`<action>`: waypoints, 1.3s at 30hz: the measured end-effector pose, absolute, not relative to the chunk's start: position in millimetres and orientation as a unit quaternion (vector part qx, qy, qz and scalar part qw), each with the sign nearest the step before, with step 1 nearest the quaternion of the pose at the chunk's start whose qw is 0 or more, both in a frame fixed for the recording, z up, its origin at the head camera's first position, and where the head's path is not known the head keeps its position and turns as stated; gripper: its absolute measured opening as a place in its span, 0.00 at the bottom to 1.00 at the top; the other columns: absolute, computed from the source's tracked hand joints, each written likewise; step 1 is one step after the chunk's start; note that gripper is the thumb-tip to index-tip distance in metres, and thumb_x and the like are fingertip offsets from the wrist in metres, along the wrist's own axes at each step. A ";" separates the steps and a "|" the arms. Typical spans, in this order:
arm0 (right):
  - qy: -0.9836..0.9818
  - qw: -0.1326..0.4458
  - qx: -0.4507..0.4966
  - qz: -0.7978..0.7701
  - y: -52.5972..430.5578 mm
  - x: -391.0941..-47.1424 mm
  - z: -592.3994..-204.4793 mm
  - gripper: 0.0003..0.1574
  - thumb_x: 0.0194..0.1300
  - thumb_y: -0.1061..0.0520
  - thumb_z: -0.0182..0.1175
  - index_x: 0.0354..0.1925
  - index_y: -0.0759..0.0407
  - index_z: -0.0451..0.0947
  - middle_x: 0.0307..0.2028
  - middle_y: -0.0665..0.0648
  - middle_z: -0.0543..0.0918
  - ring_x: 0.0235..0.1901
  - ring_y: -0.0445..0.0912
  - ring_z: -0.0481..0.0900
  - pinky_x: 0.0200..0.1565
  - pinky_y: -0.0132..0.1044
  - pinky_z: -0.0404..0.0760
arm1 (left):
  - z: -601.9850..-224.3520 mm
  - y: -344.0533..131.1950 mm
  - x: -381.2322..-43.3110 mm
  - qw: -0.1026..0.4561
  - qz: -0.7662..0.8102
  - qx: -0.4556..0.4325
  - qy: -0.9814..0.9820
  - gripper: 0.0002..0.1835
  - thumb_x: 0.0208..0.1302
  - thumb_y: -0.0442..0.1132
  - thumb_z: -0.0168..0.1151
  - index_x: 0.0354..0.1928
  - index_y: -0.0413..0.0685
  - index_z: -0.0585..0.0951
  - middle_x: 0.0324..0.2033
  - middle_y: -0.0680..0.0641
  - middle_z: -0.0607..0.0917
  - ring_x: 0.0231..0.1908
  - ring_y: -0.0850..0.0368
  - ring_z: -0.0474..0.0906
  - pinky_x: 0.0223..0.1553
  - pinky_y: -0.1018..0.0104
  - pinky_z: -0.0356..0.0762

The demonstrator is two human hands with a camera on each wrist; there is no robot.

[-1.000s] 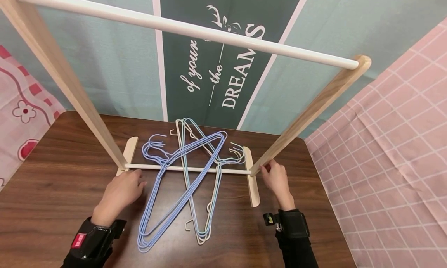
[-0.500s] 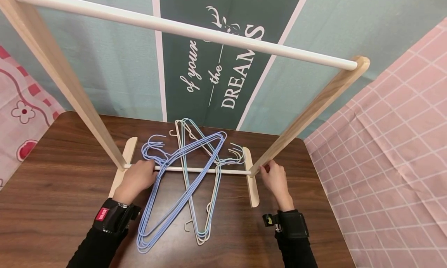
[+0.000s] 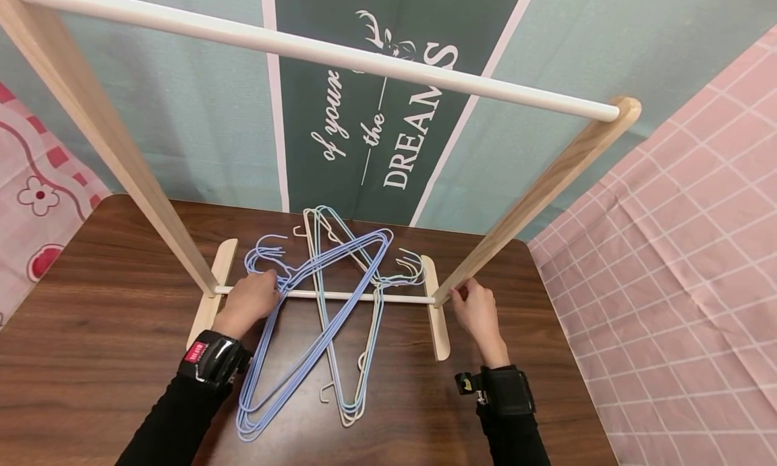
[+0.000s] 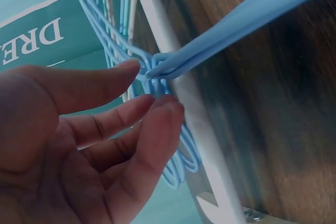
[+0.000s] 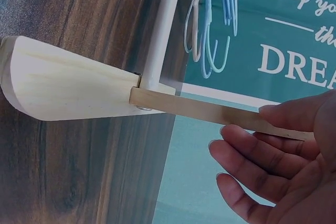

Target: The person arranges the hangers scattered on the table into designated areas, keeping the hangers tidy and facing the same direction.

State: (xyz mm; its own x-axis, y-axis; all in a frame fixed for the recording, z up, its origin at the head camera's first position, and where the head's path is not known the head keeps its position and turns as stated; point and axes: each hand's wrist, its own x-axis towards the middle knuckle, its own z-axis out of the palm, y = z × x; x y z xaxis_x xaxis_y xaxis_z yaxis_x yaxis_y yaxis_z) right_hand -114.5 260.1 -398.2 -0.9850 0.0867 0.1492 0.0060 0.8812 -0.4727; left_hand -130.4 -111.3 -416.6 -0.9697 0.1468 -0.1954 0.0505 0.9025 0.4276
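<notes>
Several blue wire hangers (image 3: pixel 315 348) lie in a stack on the wooden table, across the low white bar (image 3: pixel 330 295) of a clothes rack. At their neck is my left hand (image 3: pixel 251 297). In the left wrist view, its thumb and fingers (image 4: pixel 152 135) are spread apart around the blue hangers' neck (image 4: pixel 156 85), with a gap between them. My right hand (image 3: pixel 476 311) holds the lower part of the rack's right wooden upright (image 3: pixel 534 206), thumb on one side and fingers on the other. Partly under the blue stack are several pale green and cream hangers (image 3: pixel 364 385).
Above spans the rack's white top rail (image 3: pixel 328 53). The left upright (image 3: pixel 115 142) rises beside my left arm, and flat wooden feet (image 3: pixel 440 331) stand on the table (image 3: pixel 485 425). A green printed curtain (image 3: pixel 388 115) hangs behind, with pink checked cloth (image 3: pixel 686 250) at right.
My left hand has moved forward and right, from beside the left foot to the blue hangers' neck. The right hand stays on the upright, and the hangers lie as before.
</notes>
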 end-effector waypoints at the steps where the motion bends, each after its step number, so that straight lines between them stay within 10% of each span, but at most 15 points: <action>1: -0.966 0.083 -0.025 0.242 260.0 -114.6 -398.3 0.10 0.62 0.60 0.57 0.31 0.68 0.73 0.19 0.59 0.76 0.12 0.44 0.66 0.15 0.35 0.63 | -417.5 -111.1 -130.8 0.111 0.215 0.049 0.969 0.08 0.58 0.34 0.55 0.34 0.33 0.74 0.26 0.38 0.78 0.25 0.44 0.74 0.24 0.52 0.70; 39: -0.966 0.079 -0.020 0.246 262.0 -116.7 -400.7 0.09 0.61 0.61 0.58 0.33 0.69 0.74 0.21 0.60 0.77 0.15 0.45 0.69 0.17 0.35 0.65 | -416.6 -105.8 -132.7 0.104 0.216 0.046 0.970 0.07 0.50 0.28 0.53 0.18 0.44 0.71 0.25 0.38 0.78 0.25 0.40 0.75 0.19 0.53 0.69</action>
